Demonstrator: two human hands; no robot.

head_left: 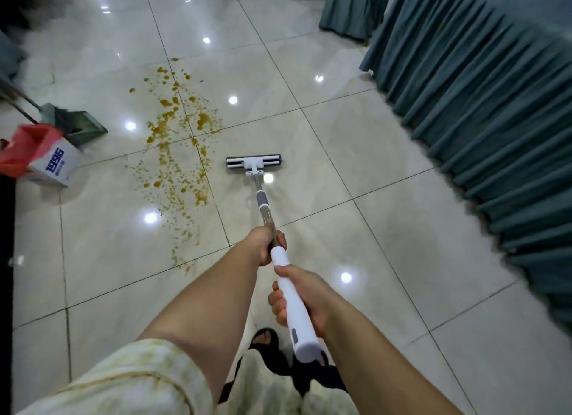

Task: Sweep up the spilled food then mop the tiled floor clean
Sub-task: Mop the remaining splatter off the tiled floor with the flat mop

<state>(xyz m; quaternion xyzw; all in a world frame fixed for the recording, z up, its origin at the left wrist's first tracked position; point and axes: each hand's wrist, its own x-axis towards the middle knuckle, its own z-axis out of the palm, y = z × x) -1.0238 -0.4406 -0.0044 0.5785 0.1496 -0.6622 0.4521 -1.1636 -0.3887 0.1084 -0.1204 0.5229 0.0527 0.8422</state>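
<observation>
A flat mop with a white and grey head [253, 162] rests on the glossy beige tiled floor [356, 173], just right of the spill. Its pole runs back toward me. My left hand [266, 242] grips the metal part of the pole, just above the white handle. My right hand [301, 294] grips the white handle [294, 309] lower down. Orange-brown food stains [176, 142] spatter the tiles in a long streak left of the mop head.
A green dustpan [79, 124] with a long handle stands at the left, beside a white box lined with a red bag [37, 156]. Teal pleated table skirts [483, 83] fill the right side and far end. My sandalled foot [264, 337] shows below the handle.
</observation>
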